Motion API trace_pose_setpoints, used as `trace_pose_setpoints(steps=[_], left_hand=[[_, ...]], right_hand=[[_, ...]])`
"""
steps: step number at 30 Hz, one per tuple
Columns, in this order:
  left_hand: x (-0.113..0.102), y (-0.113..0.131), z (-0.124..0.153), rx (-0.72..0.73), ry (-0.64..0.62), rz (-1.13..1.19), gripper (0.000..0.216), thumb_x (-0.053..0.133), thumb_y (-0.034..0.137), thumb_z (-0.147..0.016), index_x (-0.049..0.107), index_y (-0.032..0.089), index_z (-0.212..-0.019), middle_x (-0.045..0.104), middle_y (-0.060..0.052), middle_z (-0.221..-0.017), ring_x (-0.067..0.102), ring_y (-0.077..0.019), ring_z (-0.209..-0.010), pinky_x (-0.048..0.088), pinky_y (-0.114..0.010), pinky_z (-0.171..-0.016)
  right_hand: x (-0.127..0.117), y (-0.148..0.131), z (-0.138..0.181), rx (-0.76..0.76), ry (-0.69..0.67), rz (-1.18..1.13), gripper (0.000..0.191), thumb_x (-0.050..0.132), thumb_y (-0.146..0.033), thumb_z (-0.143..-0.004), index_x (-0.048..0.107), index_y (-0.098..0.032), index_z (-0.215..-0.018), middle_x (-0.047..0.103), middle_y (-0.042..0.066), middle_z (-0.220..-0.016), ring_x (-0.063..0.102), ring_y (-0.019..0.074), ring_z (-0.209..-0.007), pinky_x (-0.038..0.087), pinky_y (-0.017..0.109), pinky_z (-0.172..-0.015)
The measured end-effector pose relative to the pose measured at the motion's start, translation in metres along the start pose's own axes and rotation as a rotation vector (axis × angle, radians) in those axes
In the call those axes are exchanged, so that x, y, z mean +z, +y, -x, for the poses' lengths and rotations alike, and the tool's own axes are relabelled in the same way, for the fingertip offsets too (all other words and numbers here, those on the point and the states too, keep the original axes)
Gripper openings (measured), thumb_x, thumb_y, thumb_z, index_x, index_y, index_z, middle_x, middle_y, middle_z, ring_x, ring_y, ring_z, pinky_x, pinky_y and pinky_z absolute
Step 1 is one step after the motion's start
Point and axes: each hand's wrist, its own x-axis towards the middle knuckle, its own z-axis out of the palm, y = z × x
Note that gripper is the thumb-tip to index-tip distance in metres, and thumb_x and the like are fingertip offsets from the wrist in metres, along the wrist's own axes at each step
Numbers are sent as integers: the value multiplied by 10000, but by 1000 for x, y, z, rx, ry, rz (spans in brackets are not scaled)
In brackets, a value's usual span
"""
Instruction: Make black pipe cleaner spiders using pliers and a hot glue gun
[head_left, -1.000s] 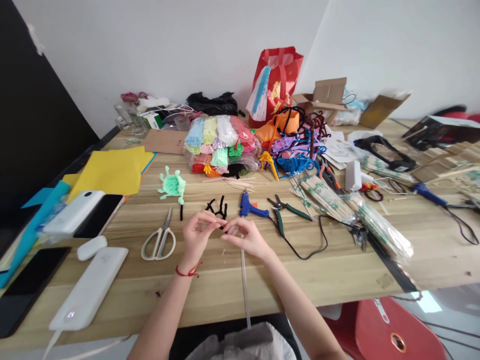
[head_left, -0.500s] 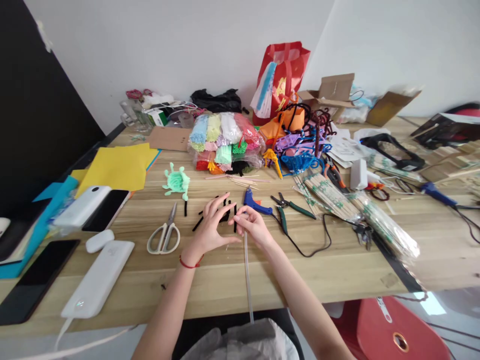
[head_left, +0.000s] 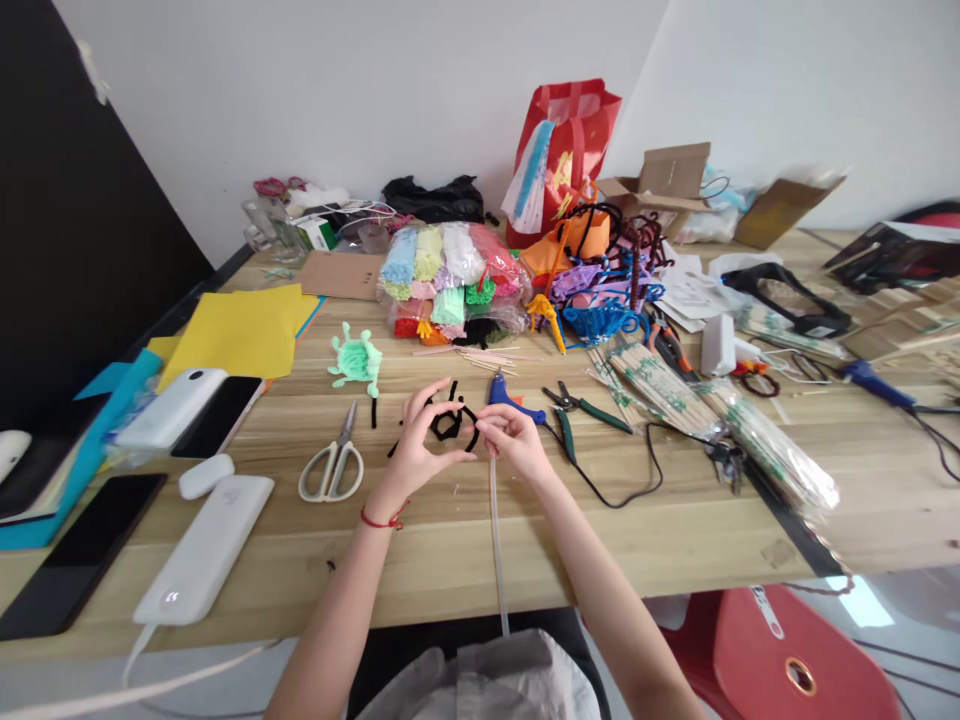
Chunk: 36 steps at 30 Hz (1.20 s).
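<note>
My right hand (head_left: 514, 440) pinches the middle of a short black pipe cleaner (head_left: 474, 428), now bent into a curve. My left hand (head_left: 418, 445) spans the curve from the other side, forefinger by its upper end and thumb at its lower end. More black pipe cleaner pieces (head_left: 448, 428) lie on the table behind the left fingers, partly hidden. A clear glue stick or strip (head_left: 496, 540) runs from below the right hand toward my lap. Left of my hands are white-handled scissors (head_left: 331, 470) and a green fuzzy figure (head_left: 356, 360).
A blue glue gun (head_left: 514, 402) lies just beyond the right hand, beside green-handled pliers (head_left: 585, 410) and a black cord. Bagged pipe cleaners (head_left: 450, 270), a red bag (head_left: 574, 160) and bundled sticks (head_left: 664, 390) stand farther off. Phones and a power bank (head_left: 206, 550) lie left.
The black pipe cleaner was straight and upright in my right fingers; now it is curved. My left thumb and forefinger have closed in to its ends.
</note>
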Motion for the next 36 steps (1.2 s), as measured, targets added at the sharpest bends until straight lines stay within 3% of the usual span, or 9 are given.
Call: trace_pose_setpoints(steps=[4, 9, 30, 33, 36], left_hand=[[1, -5, 0, -14, 87, 37, 387, 778, 393, -677, 632, 228, -996, 493, -112, -1350, 432, -272, -1272, 347, -479, -1068], [0, -7, 0, 4, 152, 41, 251, 766, 358, -702, 670, 226, -893, 565, -86, -1262, 487, -249, -1195, 377, -452, -1034], [4, -7, 0, -14, 215, 136, 91, 735, 311, -749, 717, 231, -787, 643, -63, -1065, 546, -213, -1048, 422, -384, -922], [3, -4, -2, -110, 182, 322, 178, 660, 373, -812, 711, 202, -804, 637, -77, -982, 566, -198, -965, 448, -330, -813], [3, 0, -1, -292, 139, 553, 329, 509, 462, -895, 646, 169, -834, 557, -27, -704, 517, -126, -658, 379, -240, -561]], right_hand=[[-8, -1, 0, -98, 31, 139, 224, 740, -359, -729, 715, -194, -879, 724, 40, -787, 568, 116, -538, 451, 258, -512], [-16, -6, 1, -210, -69, 281, 273, 796, -312, -668, 749, -224, -922, 730, 45, -884, 647, 168, -757, 513, 285, -690], [-13, 0, 0, -297, 68, 315, 97, 793, -295, -679, 762, -243, -754, 753, 28, -777, 696, 181, -732, 555, 291, -720], [-13, -2, 1, -288, 78, 286, 105, 805, -295, -660, 760, -242, -738, 750, 29, -768, 695, 185, -726, 556, 298, -713], [-12, -4, 2, -270, 90, 241, 117, 813, -304, -645, 756, -238, -724, 749, 35, -773, 694, 191, -728, 556, 307, -707]])
